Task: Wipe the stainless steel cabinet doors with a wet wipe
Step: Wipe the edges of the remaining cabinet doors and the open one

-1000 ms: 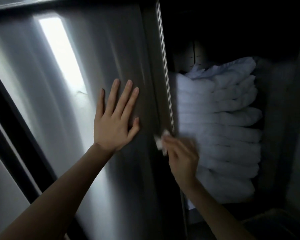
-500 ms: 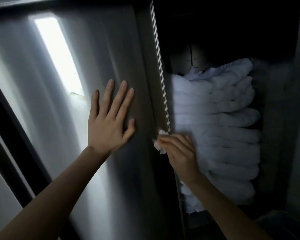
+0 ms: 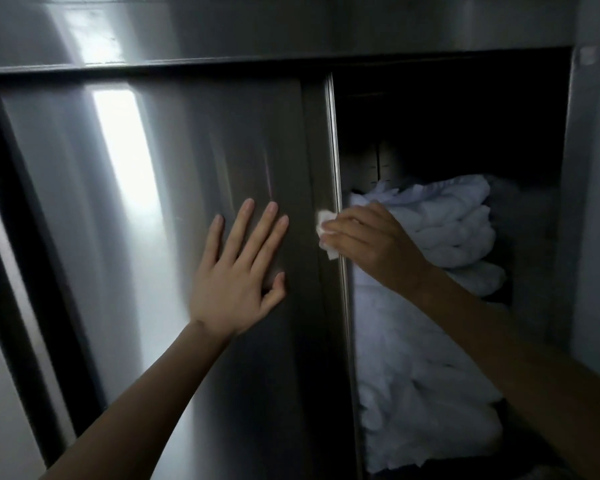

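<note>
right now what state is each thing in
cabinet door: open, right compartment exposed
wet wipe: crumpled, pressed against the door's right edge
left hand: flat on the door, fingers straight
right hand: pinching the wet wipe
folded white linens: stacked inside the compartment

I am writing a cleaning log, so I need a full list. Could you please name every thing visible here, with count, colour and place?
cabinet door: one, silver steel, left part of the view
wipe: one, white, against the door's right edge
folded cloths: one stack, white, inside the open cabinet on the right
left hand: one, flat on the door, fingers spread
right hand: one, pinches the wipe at the door's edge
</note>
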`<action>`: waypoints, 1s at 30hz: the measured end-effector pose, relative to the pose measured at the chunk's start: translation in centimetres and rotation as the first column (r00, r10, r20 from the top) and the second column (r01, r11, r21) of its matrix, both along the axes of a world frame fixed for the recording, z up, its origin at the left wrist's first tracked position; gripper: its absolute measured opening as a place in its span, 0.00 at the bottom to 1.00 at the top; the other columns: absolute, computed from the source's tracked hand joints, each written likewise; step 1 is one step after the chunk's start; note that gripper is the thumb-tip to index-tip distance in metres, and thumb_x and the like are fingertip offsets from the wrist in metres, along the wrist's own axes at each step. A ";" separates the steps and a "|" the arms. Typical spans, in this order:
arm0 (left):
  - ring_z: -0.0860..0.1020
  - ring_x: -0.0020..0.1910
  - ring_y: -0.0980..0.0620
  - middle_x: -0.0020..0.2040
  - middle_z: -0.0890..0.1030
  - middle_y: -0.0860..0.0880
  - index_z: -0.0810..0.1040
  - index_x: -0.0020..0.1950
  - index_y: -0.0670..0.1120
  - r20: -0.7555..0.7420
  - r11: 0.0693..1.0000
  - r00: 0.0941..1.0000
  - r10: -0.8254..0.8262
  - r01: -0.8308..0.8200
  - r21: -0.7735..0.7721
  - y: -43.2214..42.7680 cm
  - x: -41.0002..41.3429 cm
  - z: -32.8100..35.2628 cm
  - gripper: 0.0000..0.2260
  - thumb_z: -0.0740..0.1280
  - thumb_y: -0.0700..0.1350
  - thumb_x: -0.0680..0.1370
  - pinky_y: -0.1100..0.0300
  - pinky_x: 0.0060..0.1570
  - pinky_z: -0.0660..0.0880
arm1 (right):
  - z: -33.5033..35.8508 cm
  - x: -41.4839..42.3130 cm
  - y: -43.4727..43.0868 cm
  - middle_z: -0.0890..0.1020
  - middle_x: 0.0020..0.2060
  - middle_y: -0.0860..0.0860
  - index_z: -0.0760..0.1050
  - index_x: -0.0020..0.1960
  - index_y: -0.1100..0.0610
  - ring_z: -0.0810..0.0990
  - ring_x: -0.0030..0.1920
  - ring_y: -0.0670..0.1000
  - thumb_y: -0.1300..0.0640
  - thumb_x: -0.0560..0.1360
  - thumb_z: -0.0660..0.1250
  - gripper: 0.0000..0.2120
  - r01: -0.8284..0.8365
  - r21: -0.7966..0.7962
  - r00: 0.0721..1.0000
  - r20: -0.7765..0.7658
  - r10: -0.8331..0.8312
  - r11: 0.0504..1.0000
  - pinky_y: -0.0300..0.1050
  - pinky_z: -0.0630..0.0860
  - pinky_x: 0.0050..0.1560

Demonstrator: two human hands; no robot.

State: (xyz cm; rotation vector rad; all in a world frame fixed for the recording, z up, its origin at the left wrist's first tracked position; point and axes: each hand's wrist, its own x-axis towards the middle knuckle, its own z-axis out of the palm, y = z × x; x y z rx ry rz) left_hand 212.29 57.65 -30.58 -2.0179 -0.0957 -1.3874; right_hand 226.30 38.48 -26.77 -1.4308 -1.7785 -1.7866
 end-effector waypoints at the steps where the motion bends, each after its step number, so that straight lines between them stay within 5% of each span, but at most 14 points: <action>1: 0.56 0.78 0.43 0.79 0.59 0.46 0.60 0.78 0.46 -0.004 1.000 1.000 -0.002 0.002 -0.002 0.0 0.0 0.0 0.29 0.57 0.54 0.79 0.40 0.73 0.56 | 2.0 -0.2 0.1 0.85 0.43 0.57 0.83 0.43 0.64 0.83 0.42 0.56 0.67 0.65 0.77 0.07 -0.010 0.024 1.000 0.014 0.009 1.000 0.45 0.74 0.42; 6: 0.56 0.78 0.43 0.79 0.59 0.46 0.60 0.78 0.45 -0.001 1.000 1.000 -0.023 0.023 0.002 0.2 0.1 -0.1 0.30 0.59 0.53 0.77 0.39 0.73 0.57 | 10.9 -0.9 1.4 0.84 0.38 0.54 0.81 0.37 0.63 0.82 0.37 0.54 0.65 0.70 0.72 0.03 -0.066 0.232 0.998 0.014 0.064 0.970 0.45 0.64 0.41; 10: 0.56 0.78 0.43 0.79 0.59 0.46 0.60 0.78 0.45 0.007 1.000 0.999 -0.031 0.031 0.004 0.2 0.1 -0.1 0.30 0.59 0.53 0.77 0.39 0.73 0.57 | 4.9 -0.6 1.7 0.85 0.44 0.56 0.83 0.44 0.63 0.83 0.45 0.56 0.65 0.71 0.71 0.03 -0.039 0.274 0.977 -0.190 0.094 0.961 0.48 0.70 0.50; 13: 0.56 0.78 0.43 0.78 0.60 0.46 0.61 0.78 0.45 0.001 1.000 1.000 -0.027 0.027 -0.005 0.0 -0.1 -0.1 0.30 0.60 0.53 0.77 0.40 0.74 0.56 | 1.2 -0.6 1.2 0.85 0.43 0.57 0.83 0.44 0.63 0.84 0.44 0.57 0.62 0.71 0.67 0.07 -0.013 0.201 0.992 -0.123 0.039 0.980 0.48 0.78 0.45; 17: 0.56 0.78 0.43 0.78 0.60 0.46 0.61 0.78 0.45 -0.001 1.000 1.000 -0.022 0.022 -0.007 0.0 -0.1 -0.1 0.29 0.59 0.52 0.78 0.40 0.74 0.56 | 7.2 -0.7 2.0 0.85 0.40 0.55 0.83 0.39 0.62 0.83 0.38 0.55 0.62 0.73 0.67 0.08 -0.090 0.337 0.992 -0.047 0.113 0.937 0.48 0.66 0.40; 20: 0.56 0.78 0.43 0.78 0.60 0.46 0.61 0.78 0.45 -0.001 1.000 1.000 -0.028 0.028 -0.003 0.0 0.0 -0.1 0.29 0.59 0.52 0.78 0.40 0.74 0.56 | 8.6 -0.9 3.2 0.85 0.38 0.54 0.83 0.38 0.63 0.82 0.38 0.55 0.66 0.70 0.71 0.03 -0.142 0.465 0.958 -0.159 0.240 0.874 0.48 0.67 0.41; 27: 0.55 0.78 0.44 0.79 0.58 0.43 0.60 0.78 0.44 0.038 0.999 0.999 -0.037 0.038 -0.034 -0.1 0.2 -0.3 0.28 0.57 0.51 0.79 0.42 0.75 0.53 | -9.6 -3.5 5.2 0.84 0.40 0.52 0.82 0.45 0.60 0.80 0.42 0.48 0.64 0.68 0.71 0.05 -0.020 0.619 0.706 -0.547 0.450 0.785 0.41 0.77 0.44; 30: 0.54 0.78 0.46 0.79 0.57 0.43 0.59 0.78 0.42 0.068 0.992 0.996 -0.056 0.064 -0.111 -0.4 0.2 -3.1 0.28 0.58 0.50 0.80 0.44 0.76 0.51 | -17.0 -4.5 4.6 0.85 0.42 0.52 0.83 0.44 0.60 0.81 0.44 0.47 0.63 0.68 0.72 0.05 0.044 0.536 0.697 -0.621 0.358 0.843 0.43 0.77 0.46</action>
